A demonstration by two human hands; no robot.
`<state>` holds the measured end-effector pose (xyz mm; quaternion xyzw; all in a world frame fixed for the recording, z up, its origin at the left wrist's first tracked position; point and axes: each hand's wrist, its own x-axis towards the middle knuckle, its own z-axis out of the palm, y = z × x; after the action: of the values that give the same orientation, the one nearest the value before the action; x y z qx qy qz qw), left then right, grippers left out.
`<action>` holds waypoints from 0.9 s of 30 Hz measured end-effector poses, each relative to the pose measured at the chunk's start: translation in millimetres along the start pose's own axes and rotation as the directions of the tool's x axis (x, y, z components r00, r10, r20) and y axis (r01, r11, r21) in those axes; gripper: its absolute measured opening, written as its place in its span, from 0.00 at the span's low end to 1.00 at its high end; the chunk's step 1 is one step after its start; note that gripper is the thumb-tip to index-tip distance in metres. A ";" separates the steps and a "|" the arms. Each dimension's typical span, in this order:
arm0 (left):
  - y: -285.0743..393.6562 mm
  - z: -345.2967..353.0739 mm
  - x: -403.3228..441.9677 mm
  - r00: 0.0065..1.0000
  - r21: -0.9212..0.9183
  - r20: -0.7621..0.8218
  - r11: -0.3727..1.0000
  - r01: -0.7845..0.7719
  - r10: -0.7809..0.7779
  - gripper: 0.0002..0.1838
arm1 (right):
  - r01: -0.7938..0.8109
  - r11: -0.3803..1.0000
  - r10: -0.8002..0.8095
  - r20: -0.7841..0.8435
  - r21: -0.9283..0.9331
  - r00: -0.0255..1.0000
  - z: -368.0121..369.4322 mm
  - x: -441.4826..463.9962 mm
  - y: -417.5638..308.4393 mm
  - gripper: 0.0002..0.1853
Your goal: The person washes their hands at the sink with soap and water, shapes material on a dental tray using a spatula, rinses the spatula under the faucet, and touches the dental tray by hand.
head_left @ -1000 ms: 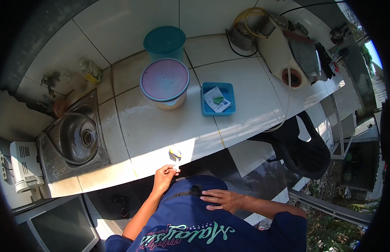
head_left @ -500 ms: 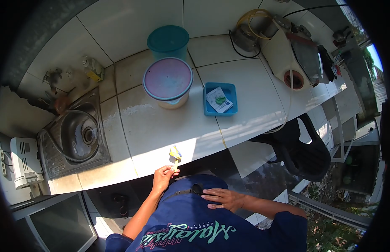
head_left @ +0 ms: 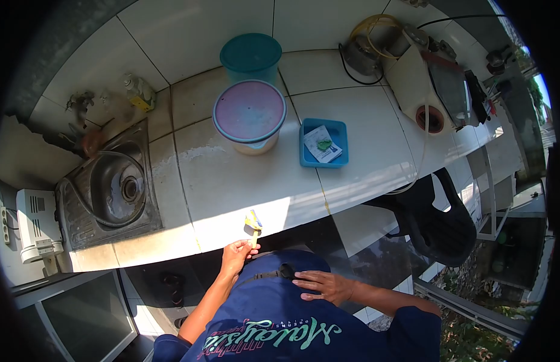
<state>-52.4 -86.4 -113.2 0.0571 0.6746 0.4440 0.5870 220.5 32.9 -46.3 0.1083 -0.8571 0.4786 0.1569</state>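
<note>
Near the counter's front edge, my left hand (head_left: pixel 236 255) pinches the pale end of a small yellow item with a blue patch (head_left: pixel 254 221). Its far end reaches over the sunlit strip of the counter (head_left: pixel 232 187); what it is exactly I cannot make out. My right hand (head_left: pixel 325 286) lies on the front of the dark blue shirt, beside a black round buckle (head_left: pixel 286 271), with its fingers apart and holding nothing. Beyond both hands is a blue tray (head_left: pixel 324 164) with a printed paper (head_left: pixel 319 138) and a green piece (head_left: pixel 324 145) in it.
A tub with a pink lid (head_left: pixel 250 111) stands before a teal-lidded tub (head_left: pixel 250 53). At the left is a steel sink (head_left: pixel 117 187) with a hose; a soap bottle (head_left: pixel 139 93) is behind it. A black chair (head_left: pixel 440 226) stands at the right, below a hose.
The view has shifted slightly, so the counter items appear further right. The yellow item in my left hand has tilted or turned a little. My right hand stays on the shirt.
</note>
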 end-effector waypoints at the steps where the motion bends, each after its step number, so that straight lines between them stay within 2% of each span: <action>1: 1.4 0.1 -0.3 1.000 0.002 0.000 1.000 0.001 -0.001 0.11 | 0.000 1.000 0.000 0.007 -0.007 1.000 0.4 -0.9 0.9 0.38; 6: 4.4 -0.1 -0.2 0.996 -0.023 -0.016 0.996 0.084 -0.084 0.11 | 0.005 1.000 -0.005 0.009 -0.012 1.000 -0.7 -0.2 1.1 0.39; 27: -2.5 -0.5 0.9 1.000 -0.007 -0.008 1.000 0.015 -0.015 0.10 | 0.009 1.000 -0.008 0.056 -0.021 0.998 -1.0 -4.0 5.6 0.40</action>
<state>-52.1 -87.6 -115.5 0.0483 0.6757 0.4422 0.5878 222.5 36.8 -51.7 0.1235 -0.8658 0.4654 0.1360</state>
